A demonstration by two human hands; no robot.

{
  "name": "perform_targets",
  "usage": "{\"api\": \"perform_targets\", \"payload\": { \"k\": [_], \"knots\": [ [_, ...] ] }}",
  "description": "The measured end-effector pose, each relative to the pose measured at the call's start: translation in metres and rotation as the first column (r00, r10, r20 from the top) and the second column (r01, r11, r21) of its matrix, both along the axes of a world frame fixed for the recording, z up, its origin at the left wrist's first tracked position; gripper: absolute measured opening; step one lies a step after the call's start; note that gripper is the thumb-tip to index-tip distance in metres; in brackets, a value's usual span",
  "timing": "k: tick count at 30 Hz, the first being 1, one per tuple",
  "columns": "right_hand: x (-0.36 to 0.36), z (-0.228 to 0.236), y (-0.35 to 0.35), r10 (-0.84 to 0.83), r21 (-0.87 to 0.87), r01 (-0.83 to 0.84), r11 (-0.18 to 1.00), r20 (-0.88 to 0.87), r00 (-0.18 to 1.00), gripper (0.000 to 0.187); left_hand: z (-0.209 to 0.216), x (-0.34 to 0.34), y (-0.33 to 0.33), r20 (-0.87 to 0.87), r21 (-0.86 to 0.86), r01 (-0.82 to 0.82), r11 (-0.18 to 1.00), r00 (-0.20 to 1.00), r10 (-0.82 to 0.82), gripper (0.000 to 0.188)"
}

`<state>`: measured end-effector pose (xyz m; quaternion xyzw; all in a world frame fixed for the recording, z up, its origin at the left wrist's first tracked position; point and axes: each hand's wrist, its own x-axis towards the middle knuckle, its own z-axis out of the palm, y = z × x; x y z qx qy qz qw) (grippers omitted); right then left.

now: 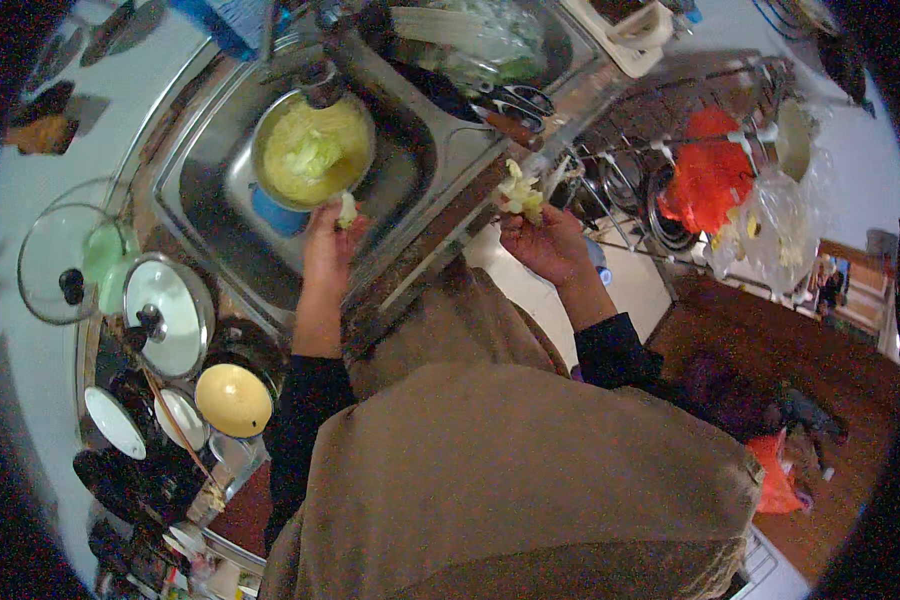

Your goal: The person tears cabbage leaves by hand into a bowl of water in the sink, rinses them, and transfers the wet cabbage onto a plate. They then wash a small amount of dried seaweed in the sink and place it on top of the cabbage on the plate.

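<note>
Kitchen walls (32, 235), pale and bluish, bend around the left of the view, and a dark reddish-brown floor (700, 310) spreads at the right. Set into the brown-edged desk (402, 272) is a steel sink (235, 175). Inside it, under the dark end of the tap (320, 85), sits a round pot (370, 165) with yellowish contents and pale green leaves (315, 155); something blue (278, 212) shows beneath its lower left side.

At the pot's near rim, the left grip (332, 232) is pinching a small pale leaf piece (347, 211); whether the hand touches the rim I cannot tell. Well apart from it, past the sink's near right edge, the right grip (548, 243) has its fingers closed around a ragged clump of yellow-green leaves (520, 193), raised at the fingertips.

Beyond the pot, greens in a clear plastic bag (490, 40) lie in the second basin, with black-handled scissors (520, 100) near its corner. Right of the hands, a wire rack bears a red bag (712, 170) and a clear bag (782, 225). At left stand a glass-lidded pan (167, 325), a yellow bowl (233, 400) and a white bowl (115, 422).
</note>
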<state>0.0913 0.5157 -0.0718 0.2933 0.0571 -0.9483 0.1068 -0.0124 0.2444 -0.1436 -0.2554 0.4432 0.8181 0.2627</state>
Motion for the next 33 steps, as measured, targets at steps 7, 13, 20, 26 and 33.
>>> {"api": "perform_targets", "payload": {
  "k": [7, 13, 20, 26, 33],
  "knots": [
    [0.044, -0.036, 0.040, -0.147, 0.096, 0.137, 0.986, 0.108, 0.983, 0.028, 0.000, 0.007, -0.002, 0.048, -0.006, -0.053, 0.999, 0.997, 0.053, 0.023],
    [0.064, -0.126, 0.092, -0.277, 0.494, 0.078, 0.866, 0.344, 0.897, 0.025, 0.003, 0.012, -0.012, 0.016, 0.025, -0.046, 0.999, 0.999, 0.046, 0.023],
    [0.059, -0.185, 0.131, -0.002, 0.912, -0.403, 0.083, 0.404, 0.915, 0.029, -0.019, 0.013, -0.031, 0.024, 0.099, -0.066, 0.993, 0.998, 0.064, 0.023],
    [0.015, -0.096, 0.045, -0.267, 0.954, -0.269, 0.134, 0.296, 0.917, 0.023, -0.012, 0.023, -0.038, 0.090, 0.011, -0.177, 0.984, 0.980, 0.175, 0.031],
    [-0.058, -0.021, -0.086, 0.523, 0.958, 0.122, -0.259, 0.033, 0.852, 0.029, -0.010, 0.011, -0.027, 0.013, -0.029, -0.187, 0.982, 0.982, 0.187, 0.024]
  ]
}}
